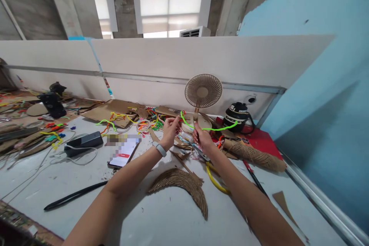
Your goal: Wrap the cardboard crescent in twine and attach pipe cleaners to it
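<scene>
A bright green pipe cleaner (pixel 215 128) curves in the air across the front of the desk fan. My right hand (pixel 203 138) is closed around its middle, thumb up, with one end reaching right toward the black pot. Close by on the left, my left hand (pixel 170 132) has its fingers pinched together near the strand's other end; whether they touch it or hold something small, I cannot tell. A crescent of coiled brown twine (pixel 184 182) lies on the white table (pixel 161 223) between my forearms. Below my right hand, a yellow loop (pixel 215 180) is partly hidden by my forearm.
A beige desk fan (pixel 203 91) stands behind my hands. To its right are a black pot (pixel 236 116) and a twine roll (pixel 256 155). Left are a phone (pixel 125 153), a black box with a cable (pixel 83 144), a black strip (pixel 73 196), cardboard (pixel 108 111) and colourful pipe cleaner scraps.
</scene>
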### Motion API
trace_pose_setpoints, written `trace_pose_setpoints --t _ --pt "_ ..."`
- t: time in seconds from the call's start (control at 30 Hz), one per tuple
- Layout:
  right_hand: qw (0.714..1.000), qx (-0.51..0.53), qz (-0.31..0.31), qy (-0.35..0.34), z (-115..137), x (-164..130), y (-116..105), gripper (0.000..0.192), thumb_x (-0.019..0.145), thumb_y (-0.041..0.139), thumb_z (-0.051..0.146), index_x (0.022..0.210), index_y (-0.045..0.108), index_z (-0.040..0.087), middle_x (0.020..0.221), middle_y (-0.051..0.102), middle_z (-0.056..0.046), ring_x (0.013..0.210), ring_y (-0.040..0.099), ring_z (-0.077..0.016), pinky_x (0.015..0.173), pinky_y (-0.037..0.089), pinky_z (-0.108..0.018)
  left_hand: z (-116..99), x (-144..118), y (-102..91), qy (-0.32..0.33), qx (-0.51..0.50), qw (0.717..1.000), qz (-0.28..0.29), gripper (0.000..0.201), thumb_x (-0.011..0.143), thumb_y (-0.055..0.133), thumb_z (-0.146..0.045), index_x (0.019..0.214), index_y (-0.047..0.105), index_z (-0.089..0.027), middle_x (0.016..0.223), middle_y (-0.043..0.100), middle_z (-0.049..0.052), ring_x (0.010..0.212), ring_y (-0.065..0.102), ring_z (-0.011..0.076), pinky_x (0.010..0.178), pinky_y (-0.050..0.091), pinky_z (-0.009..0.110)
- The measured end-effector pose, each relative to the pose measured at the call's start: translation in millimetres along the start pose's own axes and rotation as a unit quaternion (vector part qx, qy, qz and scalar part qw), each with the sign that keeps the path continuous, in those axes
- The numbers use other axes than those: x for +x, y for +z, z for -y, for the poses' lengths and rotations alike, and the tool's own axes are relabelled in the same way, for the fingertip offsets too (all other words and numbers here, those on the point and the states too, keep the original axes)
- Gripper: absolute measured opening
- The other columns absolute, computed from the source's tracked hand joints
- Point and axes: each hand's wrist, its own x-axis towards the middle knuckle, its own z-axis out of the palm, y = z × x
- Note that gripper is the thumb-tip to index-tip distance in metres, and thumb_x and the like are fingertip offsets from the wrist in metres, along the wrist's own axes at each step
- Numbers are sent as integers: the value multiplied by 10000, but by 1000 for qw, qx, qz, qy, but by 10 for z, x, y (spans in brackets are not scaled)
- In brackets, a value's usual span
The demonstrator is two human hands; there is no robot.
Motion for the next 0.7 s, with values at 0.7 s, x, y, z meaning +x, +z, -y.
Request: trace_pose_setpoints --t 0.7 --pt "1000 -25 -14 -3 -253 -20 -47 447 751 629 612 605 522 203 389 439 78 351 358 -76 383 293 -222 409 -24 -108 -35 64 994 83 489 631 740 -610 678 643 -133 558 515 -28 512 422 62 485 276 196"
